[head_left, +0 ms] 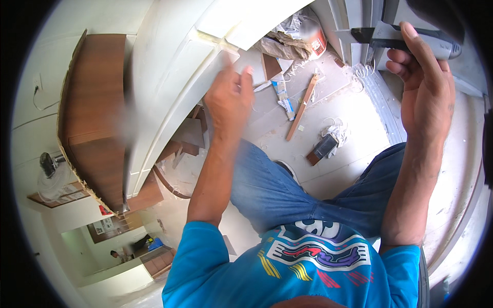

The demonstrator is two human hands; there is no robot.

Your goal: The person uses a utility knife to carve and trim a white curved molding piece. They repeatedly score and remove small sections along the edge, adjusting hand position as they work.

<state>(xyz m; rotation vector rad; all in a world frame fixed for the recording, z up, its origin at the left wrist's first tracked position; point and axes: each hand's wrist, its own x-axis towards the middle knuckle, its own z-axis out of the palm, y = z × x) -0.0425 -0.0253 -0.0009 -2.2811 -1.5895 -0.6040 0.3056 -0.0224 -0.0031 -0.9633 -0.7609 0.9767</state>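
Note:
My right hand (425,82) grips a grey-and-black utility knife (390,41) at the upper right, its blade out and pointing left. My left hand (228,97) is at a long white panel (174,92) with grooves along its edge; its index finger reaches toward a pale yellowish patch on a groove joint, blurred, so contact is unclear. The other fingers are loosely bent, with nothing visible in them. A brown wood board (95,92) with a rough edge stands left of the white panel.
Below lie a wooden strip (300,108), a dark block with white cloth (323,146), board offcuts (187,138) and a bucket with crumpled paper (316,41). Metal frames (385,108) line the right. A person (123,256) is in the lower-left background.

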